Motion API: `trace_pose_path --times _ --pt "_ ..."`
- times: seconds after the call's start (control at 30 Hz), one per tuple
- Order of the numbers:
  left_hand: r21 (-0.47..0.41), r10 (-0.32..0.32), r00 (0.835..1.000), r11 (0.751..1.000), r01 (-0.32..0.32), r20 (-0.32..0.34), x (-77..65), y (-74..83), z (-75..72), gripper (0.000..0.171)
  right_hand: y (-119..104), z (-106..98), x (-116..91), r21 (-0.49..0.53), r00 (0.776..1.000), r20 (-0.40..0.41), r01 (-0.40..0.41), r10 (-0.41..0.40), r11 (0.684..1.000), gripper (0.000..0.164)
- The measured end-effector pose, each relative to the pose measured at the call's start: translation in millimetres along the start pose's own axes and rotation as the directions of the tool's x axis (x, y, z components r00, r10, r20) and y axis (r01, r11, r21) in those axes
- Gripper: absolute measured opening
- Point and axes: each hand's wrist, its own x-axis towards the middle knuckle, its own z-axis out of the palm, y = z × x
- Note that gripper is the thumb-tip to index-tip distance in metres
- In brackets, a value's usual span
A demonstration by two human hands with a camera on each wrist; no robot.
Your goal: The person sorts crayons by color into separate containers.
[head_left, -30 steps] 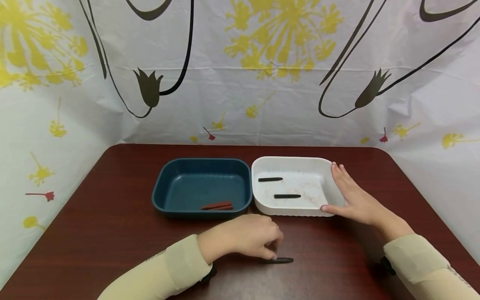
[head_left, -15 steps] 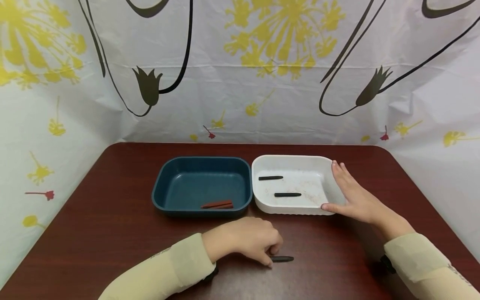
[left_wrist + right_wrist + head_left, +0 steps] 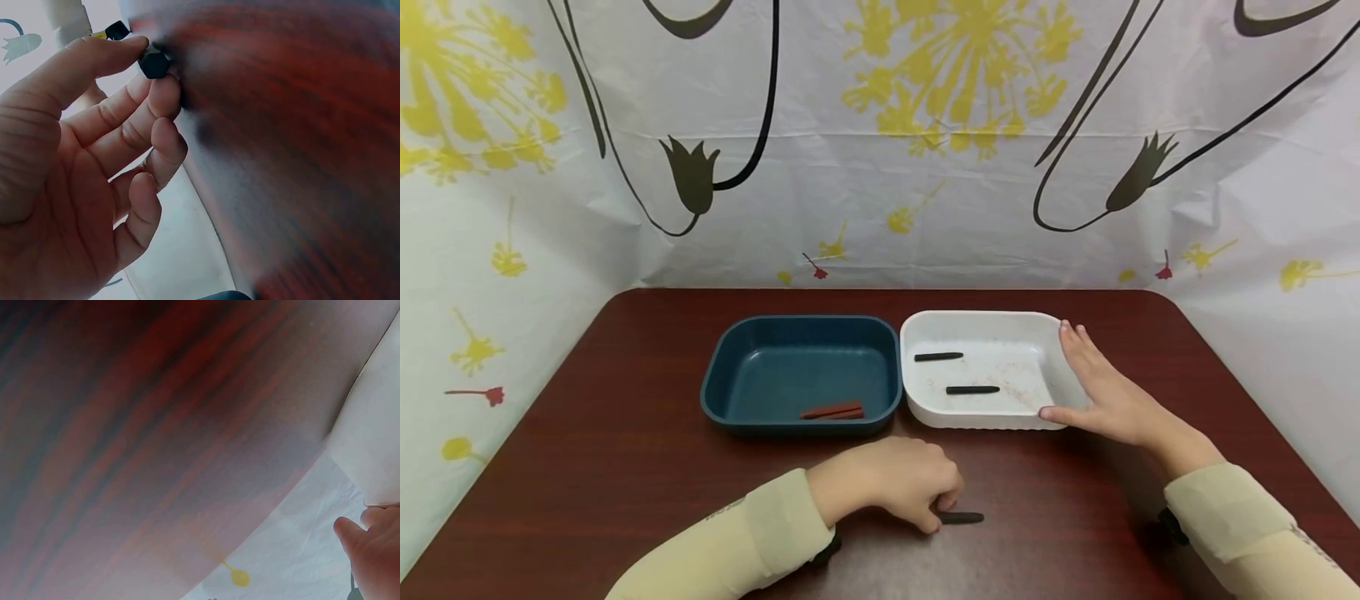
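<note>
My left hand (image 3: pixel 898 483) is low over the table in front of the trays. Its thumb and fingertips pinch one end of a black crayon (image 3: pixel 962 517), whose tapered end points right. In the left wrist view the crayon's six-sided butt (image 3: pixel 154 64) shows between thumb and fingers. My right hand (image 3: pixel 1108 396) rests with straight, spread fingers against the right end of the white tray (image 3: pixel 981 421), thumb at the front rim. Inside that tray lie a black crayon (image 3: pixel 938 357) at the back and another black crayon (image 3: pixel 973 390) nearer the front.
A dark blue tray (image 3: pixel 801 321) stands directly left of the white one, with reddish-brown crayons (image 3: pixel 835 410) in its front right corner. Both sit towards the back of the dark red wooden table (image 3: pixel 625 467). A patterned white sheet (image 3: pixel 820 208) hangs behind and at the sides.
My left hand has shifted slightly, and its thumb has come to the near side of the crayon on the table. The right hand stays on the white tray.
</note>
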Motion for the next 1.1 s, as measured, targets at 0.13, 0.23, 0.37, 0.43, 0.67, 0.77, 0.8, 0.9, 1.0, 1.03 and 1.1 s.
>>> trace_pose_path --times 0.13,0.23,0.37,0.43,0.67,0.77,0.8,0.9,1.0,1.03,1.1 --pt "-0.003 0.001 1.000 1.000 -0.001 0.011 -0.8 -1.5 -1.8 0.016 0 -1 0 -0.001 1.000 -0.003 0.005 -0.005 1.000 0.115" --pt "0.000 0.002 1.000 1.000 -0.002 0.008 -2.4 -2.5 -3.1 0.015 -1 -1 1 -0.004 1.000 -0.007 0.012 -0.012 1.000 0.114" --pt "0.019 0.011 1.000 1.000 -0.011 -0.025 -4.4 -3.0 -4.3 0.015 -1 0 1 -0.008 1.000 -0.015 0.019 -0.020 1.000 0.114" --pt "0.026 0.019 0.999 0.999 -0.017 -0.040 -5.0 -2.6 -5.2 0.014 -1 0 1 -0.006 1.000 -0.016 0.021 -0.021 1.000 0.114" --pt "0.026 0.039 0.997 0.999 -0.037 -0.067 -7.8 -0.8 -11.3 0.014 0 -1 0 -0.013 1.000 -0.010 0.004 -0.004 1.000 0.114" --pt "0.027 0.036 0.997 0.999 -0.034 -0.072 -10.9 0.0 -15.1 0.014 -1 1 -1 0.002 1.000 -0.009 -0.003 0.003 1.000 0.114" --pt "0.024 0.033 0.996 0.999 -0.032 -0.077 -11.4 -0.2 -16.4 0.014 -1 1 -1 0.006 1.000 -0.006 -0.005 0.005 1.000 0.114" --pt "0.015 0.031 0.995 0.999 -0.029 -0.093 -13.4 -1.4 -20.3 0.011 0 2 -1 0.010 1.000 -0.008 0.005 -0.005 1.000 0.113" --pt "0.006 0.037 0.992 0.999 -0.037 -0.122 -15.4 -3.1 -25.3 0.008 0 1 0 0.002 1.000 -0.017 0.011 -0.011 1.000 0.113" --pt "0.001 0.040 0.990 0.999 -0.040 -0.132 -16.2 -3.7 -27.2 0.007 0 1 0 -0.002 1.000 -0.022 0.018 -0.018 1.000 0.113" --pt "-0.007 0.034 0.987 0.999 -0.036 -0.156 -18.1 -5.1 -31.2 0.006 0 0 0 -0.007 0.999 -0.025 0.023 -0.024 1.000 0.113"
